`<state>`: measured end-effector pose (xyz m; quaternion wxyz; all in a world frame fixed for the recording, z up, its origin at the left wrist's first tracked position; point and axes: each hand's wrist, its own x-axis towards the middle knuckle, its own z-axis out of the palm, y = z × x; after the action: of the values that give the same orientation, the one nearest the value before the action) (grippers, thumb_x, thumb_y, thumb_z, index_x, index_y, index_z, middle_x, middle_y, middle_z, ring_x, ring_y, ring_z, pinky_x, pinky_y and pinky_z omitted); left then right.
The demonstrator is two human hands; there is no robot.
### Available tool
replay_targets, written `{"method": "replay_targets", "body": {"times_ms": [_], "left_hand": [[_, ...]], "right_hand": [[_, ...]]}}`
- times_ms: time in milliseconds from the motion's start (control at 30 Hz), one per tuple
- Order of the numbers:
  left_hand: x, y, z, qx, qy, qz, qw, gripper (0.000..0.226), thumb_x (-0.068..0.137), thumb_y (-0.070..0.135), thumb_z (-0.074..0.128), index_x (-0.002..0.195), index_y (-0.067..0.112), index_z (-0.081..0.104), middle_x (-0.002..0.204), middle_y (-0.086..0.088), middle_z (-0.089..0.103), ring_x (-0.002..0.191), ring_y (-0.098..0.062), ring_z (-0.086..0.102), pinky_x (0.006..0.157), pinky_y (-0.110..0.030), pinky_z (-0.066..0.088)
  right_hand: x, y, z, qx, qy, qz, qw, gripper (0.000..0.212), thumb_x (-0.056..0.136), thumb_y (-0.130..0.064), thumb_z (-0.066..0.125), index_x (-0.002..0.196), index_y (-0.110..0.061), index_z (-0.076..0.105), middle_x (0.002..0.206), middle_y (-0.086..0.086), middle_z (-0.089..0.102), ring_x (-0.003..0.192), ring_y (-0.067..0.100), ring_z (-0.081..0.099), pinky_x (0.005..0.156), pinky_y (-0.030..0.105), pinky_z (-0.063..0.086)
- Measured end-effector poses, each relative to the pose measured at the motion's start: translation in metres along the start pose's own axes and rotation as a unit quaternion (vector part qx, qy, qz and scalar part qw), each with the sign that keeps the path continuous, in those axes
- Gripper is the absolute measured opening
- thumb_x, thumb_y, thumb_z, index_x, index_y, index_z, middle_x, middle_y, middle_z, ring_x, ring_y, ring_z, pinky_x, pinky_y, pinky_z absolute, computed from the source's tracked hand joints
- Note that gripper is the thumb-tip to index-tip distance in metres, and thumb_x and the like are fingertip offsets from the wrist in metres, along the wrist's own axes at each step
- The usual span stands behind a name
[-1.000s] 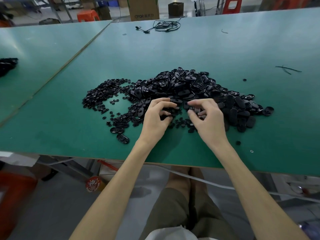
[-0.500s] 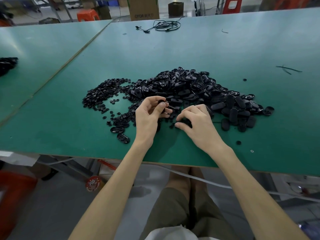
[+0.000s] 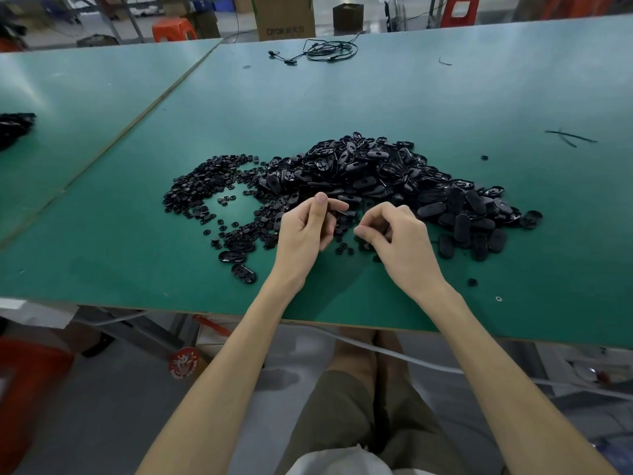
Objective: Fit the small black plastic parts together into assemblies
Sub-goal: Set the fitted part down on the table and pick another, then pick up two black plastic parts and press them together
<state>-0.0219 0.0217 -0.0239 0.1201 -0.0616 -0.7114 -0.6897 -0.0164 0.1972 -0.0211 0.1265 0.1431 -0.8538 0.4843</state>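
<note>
green counter (image 3: 445, 97) carries a heap of black oval shells (image 3: 383, 173) beside small round pieces (image 3: 202, 190). left hand (image 3: 305, 231) pinches a thin black part (image 3: 337, 212) between thumb and fingers; right hand (image 3: 400, 238), fingers curled, hovers over loose pieces, its hold unclear.

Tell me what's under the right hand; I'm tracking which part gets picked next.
Under the right hand lie small round black parts on the green table, some showing by the fingertips. Whatever sits beneath the palm, or is pinched, is covered.
</note>
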Motion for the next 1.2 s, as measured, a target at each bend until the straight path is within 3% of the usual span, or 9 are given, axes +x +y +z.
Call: {"method": "replay_targets", "body": {"times_ms": [167,367,467,600,700,800,933,1067,1200], "left_hand": [[-0.001,0.006,0.001,-0.019,-0.002,0.009,1.000,0.044,0.112,0.037,0.042,0.099,0.011,0.074,0.057,0.000,0.048,0.045,-0.012,0.035,0.043,-0.020,0.028],[-0.001,0.005,0.002,0.017,-0.021,0.003,1.000,0.042,0.113,0.031,0.039,0.108,0.008,0.075,0.059,0.008,0.037,0.052,-0.010,0.031,0.048,-0.016,0.028],[0.000,0.001,0.004,0.046,-0.034,-0.019,0.998,0.034,0.114,0.022,0.039,0.121,0.007,0.068,0.063,0.013,0.039,0.054,-0.008,0.032,0.049,-0.016,0.029],[0.001,0.002,0.004,0.074,-0.059,-0.033,0.995,0.028,0.113,0.010,0.040,0.134,0.009,0.058,0.077,0.003,0.054,0.060,-0.008,0.050,0.055,-0.017,0.037],[-0.001,0.003,0.004,0.060,-0.065,-0.034,0.996,0.022,0.110,0.008,0.048,0.127,0.005,0.061,0.081,0.002,0.066,0.058,-0.013,0.059,0.056,-0.019,0.043],[-0.002,0.005,0.003,0.026,-0.071,-0.045,0.996,0.007,0.105,0.012,0.060,0.109,0.007,0.060,0.084,-0.004,0.076,0.051,-0.018,0.062,0.046,-0.017,0.040],[-0.001,0.003,0.003,0.047,-0.083,-0.021,0.995,0.013,0.101,0.022,0.068,0.098,0.010,0.064,0.085,-0.007,0.078,0.049,-0.019,0.063,0.043,-0.019,0.038],[-0.001,0.000,0.003,0.063,-0.072,-0.006,0.995,0.015,0.102,0.027,0.067,0.098,0.013,0.069,0.079,-0.005,0.076,0.051,-0.015,0.061,0.049,-0.015,0.042],[-0.001,-0.002,0.004,0.081,-0.080,-0.011,0.993,0.013,0.106,0.011,0.059,0.113,0.008,0.069,0.087,-0.001,0.077,0.063,-0.013,0.066,0.054,-0.013,0.044]], "right_hand": [[0.001,0.000,-0.003,0.058,0.008,0.028,0.998,0.013,0.092,-0.011,0.077,0.092,-0.023,0.071,0.089,-0.007,0.069,0.090,0.018,0.063,0.077,0.019,0.046],[0.003,0.002,-0.008,0.151,0.022,0.044,0.987,0.021,0.091,-0.003,0.077,0.107,-0.016,0.074,0.093,-0.005,0.075,0.089,0.011,0.069,0.079,0.036,0.059],[0.004,0.005,-0.009,0.178,0.031,0.047,0.982,0.019,0.091,-0.001,0.077,0.101,-0.018,0.078,0.092,-0.005,0.079,0.090,0.011,0.073,0.082,0.030,0.060],[0.005,0.009,-0.010,0.213,0.044,0.049,0.975,0.017,0.092,-0.003,0.077,0.102,-0.017,0.080,0.093,-0.004,0.080,0.089,0.011,0.074,0.077,0.023,0.057],[0.005,0.011,-0.010,0.228,0.048,0.049,0.971,0.020,0.091,-0.007,0.078,0.106,-0.020,0.079,0.093,-0.004,0.079,0.088,0.008,0.071,0.076,0.022,0.056],[0.006,0.012,-0.010,0.230,0.051,0.050,0.971,0.013,0.091,-0.011,0.080,0.099,-0.021,0.078,0.090,-0.008,0.077,0.082,0.006,0.068,0.073,0.023,0.055],[0.006,0.013,-0.010,0.239,0.051,0.049,0.968,0.011,0.092,-0.013,0.079,0.093,-0.024,0.077,0.087,-0.004,0.076,0.079,0.011,0.067,0.068,0.023,0.054],[0.006,0.012,-0.011,0.242,0.053,0.045,0.968,0.012,0.093,-0.016,0.078,0.091,-0.028,0.076,0.083,-0.004,0.075,0.075,0.010,0.066,0.067,0.022,0.055],[0.006,0.014,-0.008,0.242,0.059,0.049,0.967,0.011,0.093,-0.014,0.079,0.094,-0.025,0.078,0.089,-0.003,0.077,0.080,0.013,0.070,0.068,0.024,0.058]]}}
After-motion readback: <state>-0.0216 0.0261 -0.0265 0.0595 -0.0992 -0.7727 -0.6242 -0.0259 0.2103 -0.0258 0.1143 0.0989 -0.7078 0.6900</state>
